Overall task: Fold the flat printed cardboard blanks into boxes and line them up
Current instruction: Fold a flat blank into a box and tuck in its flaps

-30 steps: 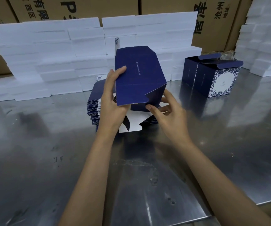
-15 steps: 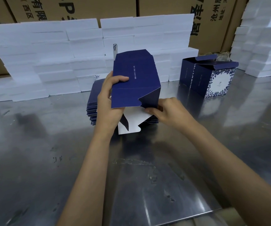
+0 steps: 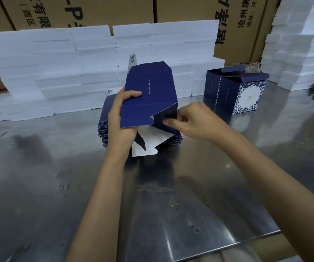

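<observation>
Held upright above the steel table (image 3: 38,186): a navy cardboard blank (image 3: 148,95), half opened. Left hand (image 3: 121,121) clamped on its left edge, thumb across the front panel. Right hand (image 3: 192,121) pinching the side bottom flap with curled fingertips (image 3: 166,121). White inner flap hanging below. Directly behind, a stack of flat navy blanks (image 3: 105,125) on the table. Farther right, one folded box (image 3: 235,89), lid flaps open. White foam blocks (image 3: 57,72) stacked along the back before brown cartons (image 3: 95,10).

Packing workshop: steel table (image 3: 228,195), stacked white foam blocks (image 3: 57,72), shipping cartons (image 3: 180,8).
</observation>
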